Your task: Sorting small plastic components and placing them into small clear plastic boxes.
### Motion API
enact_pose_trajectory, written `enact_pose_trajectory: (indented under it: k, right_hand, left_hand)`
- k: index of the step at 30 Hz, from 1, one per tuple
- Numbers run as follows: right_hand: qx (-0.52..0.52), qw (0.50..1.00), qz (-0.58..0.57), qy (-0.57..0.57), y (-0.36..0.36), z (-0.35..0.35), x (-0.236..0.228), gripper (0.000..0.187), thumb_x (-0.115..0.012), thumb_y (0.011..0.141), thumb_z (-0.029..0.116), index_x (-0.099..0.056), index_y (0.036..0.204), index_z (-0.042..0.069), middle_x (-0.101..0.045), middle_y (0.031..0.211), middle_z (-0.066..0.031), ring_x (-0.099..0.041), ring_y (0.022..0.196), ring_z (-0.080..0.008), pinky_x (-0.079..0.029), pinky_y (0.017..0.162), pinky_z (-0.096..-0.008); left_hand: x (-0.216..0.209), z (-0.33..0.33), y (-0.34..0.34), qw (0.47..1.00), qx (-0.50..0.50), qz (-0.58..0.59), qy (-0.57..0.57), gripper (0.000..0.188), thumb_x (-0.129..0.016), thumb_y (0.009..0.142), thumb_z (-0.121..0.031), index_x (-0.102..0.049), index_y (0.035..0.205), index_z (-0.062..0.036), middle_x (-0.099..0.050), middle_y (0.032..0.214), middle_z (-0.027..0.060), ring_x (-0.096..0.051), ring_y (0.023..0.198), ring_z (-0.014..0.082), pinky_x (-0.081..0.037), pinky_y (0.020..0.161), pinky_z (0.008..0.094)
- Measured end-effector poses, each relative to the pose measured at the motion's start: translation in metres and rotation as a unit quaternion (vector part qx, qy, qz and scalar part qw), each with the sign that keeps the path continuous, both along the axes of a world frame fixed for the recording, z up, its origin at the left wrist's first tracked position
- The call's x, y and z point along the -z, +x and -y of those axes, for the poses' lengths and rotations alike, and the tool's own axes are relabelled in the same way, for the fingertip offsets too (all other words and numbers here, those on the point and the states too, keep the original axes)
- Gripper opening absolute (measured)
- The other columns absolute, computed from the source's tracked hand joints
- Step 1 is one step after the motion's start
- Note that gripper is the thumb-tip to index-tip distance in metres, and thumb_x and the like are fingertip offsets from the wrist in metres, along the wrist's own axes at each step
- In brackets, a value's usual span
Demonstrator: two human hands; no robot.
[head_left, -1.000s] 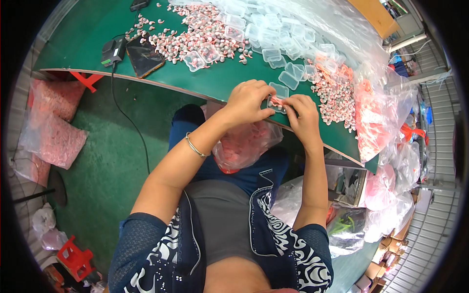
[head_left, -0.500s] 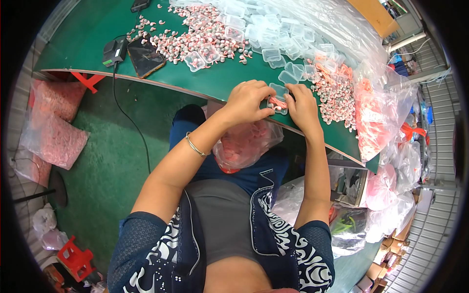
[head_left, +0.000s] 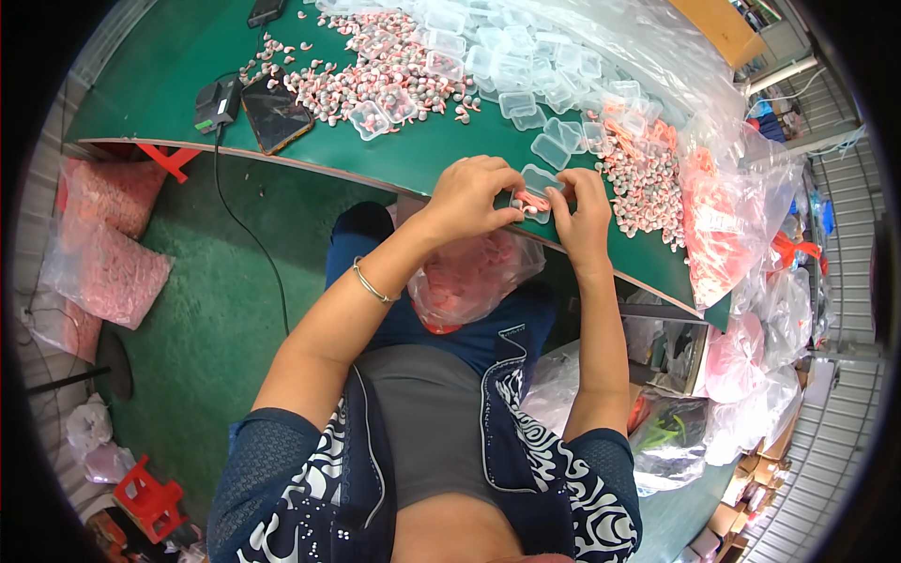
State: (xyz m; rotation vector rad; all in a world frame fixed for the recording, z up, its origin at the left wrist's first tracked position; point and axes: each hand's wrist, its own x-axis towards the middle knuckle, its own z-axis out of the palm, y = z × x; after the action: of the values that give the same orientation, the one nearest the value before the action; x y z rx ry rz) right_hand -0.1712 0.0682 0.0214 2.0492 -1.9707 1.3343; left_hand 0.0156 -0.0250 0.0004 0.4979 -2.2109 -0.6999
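Observation:
At the near edge of the green table, a small clear plastic box stands between my two hands, its lid raised on the far side. Inside lie pink soft strands with a pale bead-like end, perhaps small fishing lures. My left hand pinches the box's left side between thumb and fingers. On the other side my right hand is closed at the box's right edge, with its thumb by the contents and its fingertips near the lid. My fingers cover parts of the box.
Grey-and-pink bead-headed pieces are heaped at the far left, another heap at the right. Empty clear boxes pile up at the back. A phone lies beside a black device. A bag of pink pieces rests at my lap.
My right hand has shifted slightly left, and its fingers have bent more beside the lid. My left hand and the box stay in nearly the same place.

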Motion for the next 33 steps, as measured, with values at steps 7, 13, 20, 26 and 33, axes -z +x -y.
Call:
enact_pose_trajectory:
  k: [7, 13, 20, 26, 33]
  right_hand:
    - [-0.025, 0.998, -0.022, -0.047, 0.000, -0.011, 0.006, 0.023, -0.072, 0.079, -0.002, -0.061, 0.100, 0.000, -0.064, 0.097, -0.0148, -0.064, 0.084, -0.0305, -0.052, 0.072, -0.0373]
    - [-0.060, 0.997, -0.042, -0.026, 0.004, -0.024, 0.006, 0.032, -0.075, 0.077, 0.002, -0.061, 0.106, 0.001, -0.064, 0.104, -0.0159, -0.063, 0.093, -0.0331, -0.052, 0.077, -0.0387]
    - [-0.037, 0.999, 0.030, 0.011, 0.005, -0.023, 0.002, 0.038, -0.072, 0.084, 0.004, -0.063, 0.121, 0.002, -0.064, 0.110, -0.0142, -0.063, 0.090, -0.0240, -0.053, 0.075, -0.0335]
    - [0.007, 0.999, 0.043, 0.002, 0.005, -0.016, 0.009, 0.026, -0.064, 0.093, 0.004, -0.065, 0.119, 0.001, -0.066, 0.106, -0.0127, -0.064, 0.085, -0.0191, -0.051, 0.075, -0.0298]
    - [0.041, 0.998, 0.033, -0.028, 0.008, -0.009, 0.013, 0.024, -0.062, 0.093, 0.003, -0.067, 0.116, 0.001, -0.067, 0.101, -0.0120, -0.064, 0.083, -0.0177, -0.051, 0.073, -0.0285]
  left_hand:
    - [-0.010, -0.005, 0.000, 0.998, -0.015, 0.019, 0.056, 0.046, -0.084, 0.068, -0.022, -0.065, 0.109, -0.0130, -0.066, 0.087, 0.0042, -0.063, 0.086, 0.0274, -0.049, 0.074, 0.0402]
    - [0.000, -0.001, 0.000, 0.999, -0.008, 0.012, -0.043, 0.049, -0.083, 0.071, -0.026, -0.065, 0.115, -0.0137, -0.065, 0.092, 0.0038, -0.063, 0.087, 0.0273, -0.049, 0.076, 0.0402]
    - [-0.004, -0.004, 0.000, 1.000, -0.015, 0.006, -0.023, 0.052, -0.083, 0.070, -0.025, -0.063, 0.117, -0.0121, -0.064, 0.092, 0.0040, -0.063, 0.089, 0.0278, -0.048, 0.078, 0.0409]
    - [-0.009, -0.007, -0.001, 0.999, -0.019, 0.015, 0.046, 0.054, -0.086, 0.066, -0.024, -0.061, 0.112, -0.0114, -0.064, 0.086, 0.0031, -0.062, 0.084, 0.0282, -0.048, 0.076, 0.0412]
    - [0.001, -0.005, -0.002, 0.999, -0.023, -0.018, -0.025, 0.039, -0.085, 0.066, -0.025, -0.068, 0.098, -0.0101, -0.066, 0.084, 0.0033, -0.063, 0.083, 0.0256, -0.047, 0.073, 0.0402]
